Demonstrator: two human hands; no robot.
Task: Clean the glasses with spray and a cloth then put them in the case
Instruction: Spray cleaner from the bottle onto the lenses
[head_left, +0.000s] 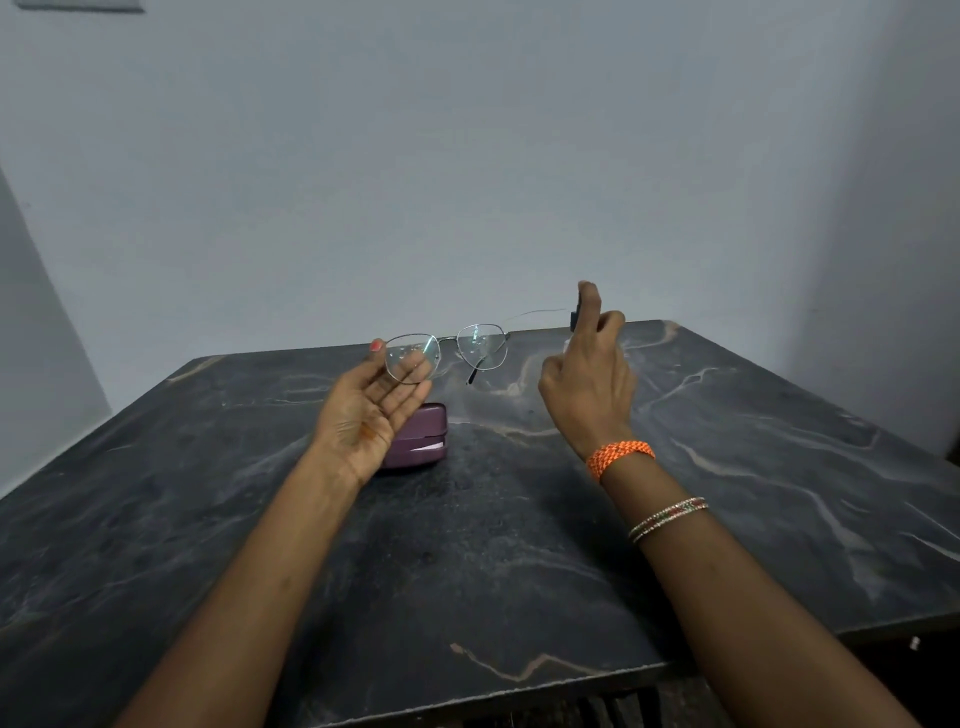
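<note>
Left fingers (410, 371) pinch the glasses (447, 353); right fingers (589, 306) curl round a small unlabelled spray bottle (574, 318).

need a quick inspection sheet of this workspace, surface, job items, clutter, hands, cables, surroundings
surface: dark marble-patterned table with pale veins, front edge chipped.
job's things: glasses held up above the table; purple case lying on the table, partly behind the left palm, a pale strip showing at its seam; small spray bottle mostly hidden in the right hand; cloth not seen.
clutter: nothing seen.
hands: left hand palm up, pinching the glasses at one lens rim; right hand gripping the spray bottle, forefinger raised on top, orange band and bangles on the wrist.
cables: nothing seen.
surroundings: plain pale wall behind.
</note>
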